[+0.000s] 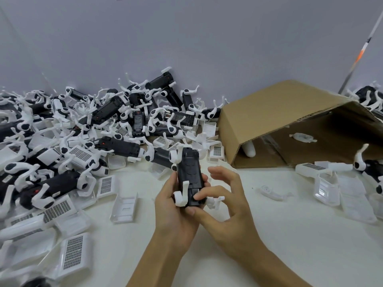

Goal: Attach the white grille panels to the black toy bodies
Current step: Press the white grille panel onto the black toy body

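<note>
A black toy body [189, 172] with white legs stands upright above the table's middle, held between both hands. My left hand [174, 206] grips it from the left, fingers wrapped behind it. My right hand [222, 198] pinches its lower end with thumb and forefinger, the other fingers spread loosely. White grille panels lie loose on the table, one [106, 184] left of the hands and another [72, 252] at the lower left. No grille panel shows on the held body's visible face.
A big heap of black toy bodies [116, 121] with white legs fills the back left against the grey wall. A tipped cardboard box [279, 125] lies open at the right. Clear white shells [339, 189] and a loose leg [273, 192] lie right of the hands.
</note>
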Available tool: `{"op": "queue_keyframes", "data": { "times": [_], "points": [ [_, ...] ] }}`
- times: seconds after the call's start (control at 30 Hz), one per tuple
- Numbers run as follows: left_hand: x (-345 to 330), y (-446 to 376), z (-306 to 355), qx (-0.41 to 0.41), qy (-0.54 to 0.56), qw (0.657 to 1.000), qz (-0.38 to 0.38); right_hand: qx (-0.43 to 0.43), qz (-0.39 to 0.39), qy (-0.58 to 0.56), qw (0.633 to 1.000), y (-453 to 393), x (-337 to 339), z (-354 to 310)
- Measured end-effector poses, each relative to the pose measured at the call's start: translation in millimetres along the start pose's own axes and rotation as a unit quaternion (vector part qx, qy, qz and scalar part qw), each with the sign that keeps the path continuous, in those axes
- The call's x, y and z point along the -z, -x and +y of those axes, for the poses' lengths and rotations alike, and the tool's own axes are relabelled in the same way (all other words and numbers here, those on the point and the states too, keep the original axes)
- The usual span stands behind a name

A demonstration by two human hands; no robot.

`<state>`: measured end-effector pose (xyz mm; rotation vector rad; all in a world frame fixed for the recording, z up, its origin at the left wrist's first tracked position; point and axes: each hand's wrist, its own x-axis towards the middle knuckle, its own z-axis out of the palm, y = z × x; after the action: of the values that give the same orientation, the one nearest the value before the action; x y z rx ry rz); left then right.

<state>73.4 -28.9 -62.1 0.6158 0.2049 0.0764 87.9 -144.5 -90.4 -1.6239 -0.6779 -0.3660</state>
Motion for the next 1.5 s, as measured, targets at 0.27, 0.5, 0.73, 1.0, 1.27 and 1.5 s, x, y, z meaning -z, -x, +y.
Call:
{"op": "queue_keyframes", "data": {
  "times": [0.27, 0.5, 0.73, 1.0, 1.27, 1.5],
  "points": [
    [7, -10, 18, -0.111, -0.091, 0.988, 0.050, -0.118, 0.161, -0.069, 0.978, -10, 13, 1],
    [3, -1, 13, -0.030, -0.184, 0.982, -0.011, -0.098, -0.056, 0.039, 0.993, -1, 3, 4],
    [11, -6, 9, -0.123, -0.391, 0.912, 0.018, -0.130, 0.074, 0.074, 0.986, -10, 9, 1],
    [51, -27, -4, -0.272, -0.760, 0.590, -0.011, -0.338, 0.130, -0.064, 0.930, -19, 23, 13],
    [28, -17, 5, -0.262, -0.466, 0.843, 0.062, -0.305, 0.131, -0.060, 0.941, -14, 20, 11],
    [11, -10, 0, -0.186, -0.276, 0.943, 0.014, -0.291, 0.131, -0.095, 0.943, -13, 12, 15]
  ]
}}
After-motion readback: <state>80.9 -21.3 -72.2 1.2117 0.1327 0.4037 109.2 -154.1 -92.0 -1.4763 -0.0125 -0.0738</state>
